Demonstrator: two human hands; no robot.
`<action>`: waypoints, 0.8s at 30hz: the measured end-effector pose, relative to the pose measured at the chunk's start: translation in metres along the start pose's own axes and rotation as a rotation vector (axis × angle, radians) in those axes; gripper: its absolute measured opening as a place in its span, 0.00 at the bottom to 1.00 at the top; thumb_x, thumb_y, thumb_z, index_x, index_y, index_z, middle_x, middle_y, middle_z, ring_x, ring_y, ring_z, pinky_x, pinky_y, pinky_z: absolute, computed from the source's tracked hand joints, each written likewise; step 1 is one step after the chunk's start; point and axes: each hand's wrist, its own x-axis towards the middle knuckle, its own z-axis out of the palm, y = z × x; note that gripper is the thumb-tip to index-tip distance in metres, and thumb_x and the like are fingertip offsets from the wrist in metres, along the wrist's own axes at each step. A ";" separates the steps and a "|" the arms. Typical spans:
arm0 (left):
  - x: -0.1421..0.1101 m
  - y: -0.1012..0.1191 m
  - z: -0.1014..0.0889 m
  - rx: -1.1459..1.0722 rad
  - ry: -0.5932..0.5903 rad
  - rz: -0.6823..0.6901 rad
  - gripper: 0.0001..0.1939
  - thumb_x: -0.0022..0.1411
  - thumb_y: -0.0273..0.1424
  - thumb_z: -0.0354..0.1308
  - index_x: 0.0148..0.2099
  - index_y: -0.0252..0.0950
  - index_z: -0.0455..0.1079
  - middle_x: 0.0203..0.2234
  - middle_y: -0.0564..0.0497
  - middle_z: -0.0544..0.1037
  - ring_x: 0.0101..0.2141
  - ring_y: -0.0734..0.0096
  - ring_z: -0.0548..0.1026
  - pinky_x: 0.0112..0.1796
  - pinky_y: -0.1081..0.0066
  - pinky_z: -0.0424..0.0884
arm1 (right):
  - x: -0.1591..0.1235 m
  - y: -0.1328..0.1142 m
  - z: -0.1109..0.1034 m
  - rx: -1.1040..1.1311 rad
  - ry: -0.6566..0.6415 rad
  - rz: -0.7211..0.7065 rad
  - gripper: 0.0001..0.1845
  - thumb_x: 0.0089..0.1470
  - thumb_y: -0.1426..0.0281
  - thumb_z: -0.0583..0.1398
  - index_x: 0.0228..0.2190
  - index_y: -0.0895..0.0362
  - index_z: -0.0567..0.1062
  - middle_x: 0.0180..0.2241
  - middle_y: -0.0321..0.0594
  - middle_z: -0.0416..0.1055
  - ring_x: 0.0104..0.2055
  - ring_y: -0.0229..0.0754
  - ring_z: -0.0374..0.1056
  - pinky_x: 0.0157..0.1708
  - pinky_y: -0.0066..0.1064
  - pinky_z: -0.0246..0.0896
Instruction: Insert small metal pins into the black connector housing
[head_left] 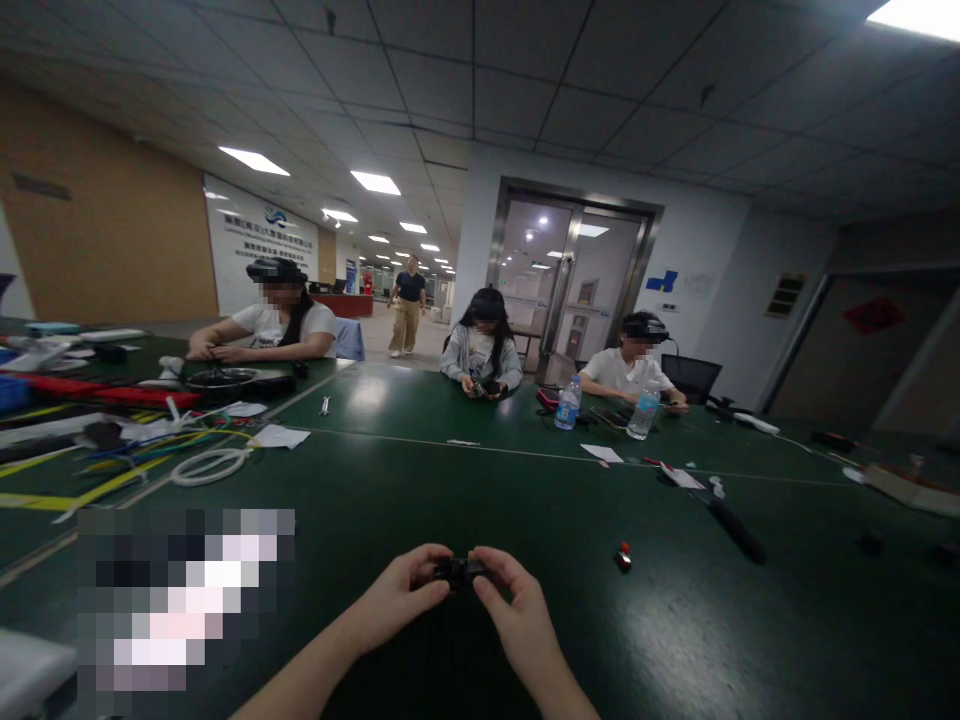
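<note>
My left hand and my right hand meet over the near edge of the dark green table. Both pinch a small black part between thumb and fingers, holding it just above the tabletop. The part is too small and dark to name. A small red and black piece lies on the table a little to the right of my right hand.
A black stick-like tool lies further right. Two water bottles stand mid-table. A white cable coil, coloured wires and papers crowd the left. Three people sit at the far side; another walks in the corridor behind.
</note>
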 end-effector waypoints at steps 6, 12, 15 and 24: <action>-0.001 0.001 0.000 0.040 0.001 -0.019 0.19 0.55 0.36 0.55 0.49 0.37 0.62 0.33 0.52 0.73 0.35 0.68 0.70 0.35 0.71 0.64 | -0.003 -0.005 0.003 -0.167 -0.034 -0.004 0.15 0.45 0.69 0.57 0.39 0.54 0.73 0.41 0.39 0.70 0.46 0.45 0.64 0.48 0.37 0.56; -0.003 0.005 0.001 0.057 -0.005 -0.041 0.19 0.55 0.36 0.56 0.49 0.37 0.62 0.31 0.53 0.72 0.33 0.70 0.69 0.33 0.72 0.63 | -0.007 -0.014 0.003 -0.202 -0.018 0.035 0.14 0.44 0.68 0.58 0.37 0.50 0.73 0.41 0.37 0.69 0.45 0.47 0.63 0.46 0.37 0.56; -0.002 0.004 0.000 0.058 0.000 -0.027 0.19 0.55 0.36 0.56 0.48 0.38 0.62 0.31 0.53 0.72 0.34 0.69 0.69 0.34 0.72 0.63 | -0.007 -0.013 0.002 -0.193 -0.027 0.026 0.13 0.43 0.68 0.59 0.35 0.50 0.74 0.39 0.37 0.69 0.44 0.47 0.63 0.45 0.37 0.56; -0.001 0.000 -0.001 0.044 0.009 -0.030 0.20 0.55 0.38 0.56 0.49 0.37 0.62 0.32 0.53 0.72 0.34 0.68 0.69 0.35 0.71 0.62 | -0.004 -0.008 -0.001 -0.229 -0.046 0.009 0.14 0.40 0.70 0.60 0.34 0.49 0.75 0.43 0.38 0.65 0.48 0.47 0.59 0.49 0.39 0.51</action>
